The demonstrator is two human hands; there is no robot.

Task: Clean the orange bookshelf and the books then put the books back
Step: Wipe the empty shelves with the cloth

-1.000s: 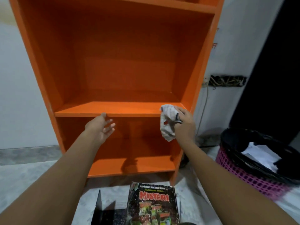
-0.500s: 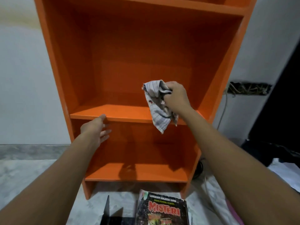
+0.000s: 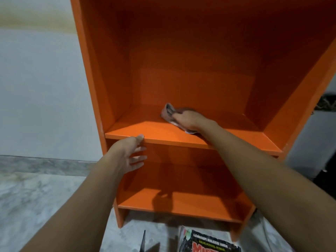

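Note:
The orange bookshelf [image 3: 116, 84] stands against the wall with no books on its shelves. My right hand [image 3: 189, 120] reaches into the middle compartment and presses a grey-white cloth [image 3: 168, 112] flat on the middle shelf board [image 3: 254, 140]. At the front edge of that board my left hand [image 3: 130, 153] rests, thumb on top and fingers spread below, holding nothing. On the floor in front of the bookshelf lies a dark book with red "MISTERI" lettering [image 3: 205, 242], cut off by the frame's bottom edge.
A thin dark upright edge [image 3: 142, 240] stands on the marble floor beside the book. The white wall [image 3: 45, 88] is to the left. To the right of the bookshelf are a wall recess with tangled wires [image 3: 327, 104] and a white cable [image 3: 267, 231] on the floor.
My right hand carried the cloth from the shelf's front right edge up and into the middle compartment and set it down on the shelf board. The left hand stayed at the front edge.

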